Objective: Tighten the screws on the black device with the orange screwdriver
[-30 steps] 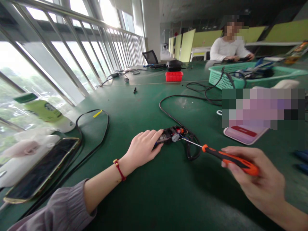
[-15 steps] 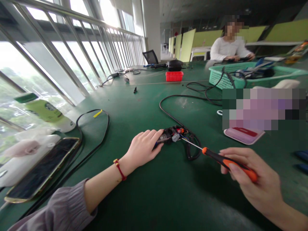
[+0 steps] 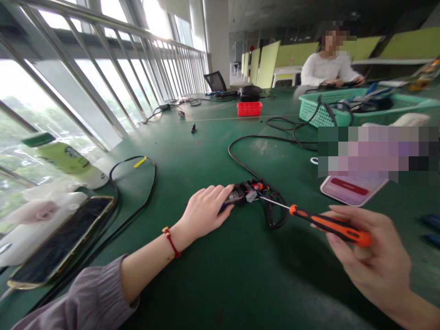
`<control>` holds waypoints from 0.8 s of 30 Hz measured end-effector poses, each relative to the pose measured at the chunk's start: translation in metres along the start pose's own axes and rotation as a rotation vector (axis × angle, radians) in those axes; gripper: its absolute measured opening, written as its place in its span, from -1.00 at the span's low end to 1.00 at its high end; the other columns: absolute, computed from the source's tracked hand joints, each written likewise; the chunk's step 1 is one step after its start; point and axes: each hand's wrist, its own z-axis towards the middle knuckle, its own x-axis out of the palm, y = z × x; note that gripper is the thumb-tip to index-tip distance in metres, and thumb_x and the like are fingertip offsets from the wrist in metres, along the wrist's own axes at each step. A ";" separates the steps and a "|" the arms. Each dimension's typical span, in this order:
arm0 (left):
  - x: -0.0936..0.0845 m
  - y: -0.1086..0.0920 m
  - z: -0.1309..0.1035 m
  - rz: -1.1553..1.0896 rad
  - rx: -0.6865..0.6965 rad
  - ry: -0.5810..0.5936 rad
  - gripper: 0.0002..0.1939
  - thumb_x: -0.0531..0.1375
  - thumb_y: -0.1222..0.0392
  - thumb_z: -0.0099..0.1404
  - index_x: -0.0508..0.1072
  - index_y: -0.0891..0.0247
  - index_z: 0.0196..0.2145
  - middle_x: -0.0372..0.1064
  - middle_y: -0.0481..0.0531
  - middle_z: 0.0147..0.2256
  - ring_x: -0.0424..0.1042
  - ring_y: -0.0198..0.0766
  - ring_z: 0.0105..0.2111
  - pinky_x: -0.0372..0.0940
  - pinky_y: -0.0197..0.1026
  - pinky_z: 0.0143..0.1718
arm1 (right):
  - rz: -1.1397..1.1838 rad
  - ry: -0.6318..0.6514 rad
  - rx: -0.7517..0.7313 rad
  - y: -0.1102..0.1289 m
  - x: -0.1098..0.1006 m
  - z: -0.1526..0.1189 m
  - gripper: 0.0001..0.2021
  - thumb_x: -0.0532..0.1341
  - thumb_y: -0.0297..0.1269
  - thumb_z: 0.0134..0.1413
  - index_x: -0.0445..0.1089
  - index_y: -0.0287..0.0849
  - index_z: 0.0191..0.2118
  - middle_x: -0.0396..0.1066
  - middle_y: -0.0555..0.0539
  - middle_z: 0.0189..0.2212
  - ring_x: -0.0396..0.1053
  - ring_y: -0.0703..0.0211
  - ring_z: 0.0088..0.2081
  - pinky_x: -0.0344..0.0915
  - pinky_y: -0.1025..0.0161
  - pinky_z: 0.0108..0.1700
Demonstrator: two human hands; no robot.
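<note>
My left hand [image 3: 208, 208] is closed around one end of an opened corded device [image 3: 242, 192], holding it against the green tabletop. Its casing is dark, and grey, orange and red inner parts and thin wires show at the uncovered end. In my right hand [image 3: 374, 256] is a screwdriver [image 3: 330, 222] with an orange and black handle, held between thumb and fingers. The thin shaft slants left, and its tip reaches in among the wires at the exposed end. Whether the tip sits on a screw cannot be made out. A black cable [image 3: 252, 172] curves around beside the device.
Phones [image 3: 62, 243] and a green-capped bottle [image 3: 67, 158] lie at left beside a black cord [image 3: 151, 188]. Another phone [image 3: 352, 190] is at right. Farther back are a red bin [image 3: 249, 109], a green basket [image 3: 311, 112] and a seated person [image 3: 326, 68].
The screwdriver handle has turned in my right hand, showing more orange, and my fingers have shifted along it slightly to the right. My left hand and the device have stayed in place.
</note>
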 end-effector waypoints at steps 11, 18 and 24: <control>-0.001 -0.001 -0.001 0.003 0.004 -0.003 -0.62 -0.04 0.10 0.31 0.15 0.25 0.06 0.34 0.03 -0.22 0.32 -0.21 -0.28 0.23 -0.16 -0.28 | 0.080 0.046 0.061 -0.002 0.001 -0.002 -0.72 0.16 -0.28 0.02 0.27 -0.07 -0.09 0.39 -0.09 -0.27 0.44 0.13 -0.35 0.42 0.21 -0.34; 0.000 0.000 -0.001 -0.004 0.004 -0.010 -0.61 -0.04 0.10 0.31 0.15 0.25 0.05 0.34 0.01 -0.21 0.32 -0.21 -0.28 0.24 -0.15 -0.28 | 0.100 0.224 0.041 -0.003 -0.003 0.002 -0.80 0.08 -0.30 0.10 0.34 -0.04 -0.14 0.42 0.01 -0.42 0.37 0.29 -0.54 0.32 0.34 -0.51; 0.000 0.000 -0.001 0.000 0.005 -0.007 -0.61 -0.04 0.10 0.31 0.15 0.25 0.06 0.35 0.02 -0.21 0.32 -0.20 -0.28 0.24 -0.16 -0.28 | 0.191 0.143 0.094 -0.004 -0.001 -0.001 -0.65 0.02 -0.29 0.16 0.23 -0.04 0.07 0.38 -0.05 -0.30 0.39 0.27 -0.45 0.35 0.30 -0.43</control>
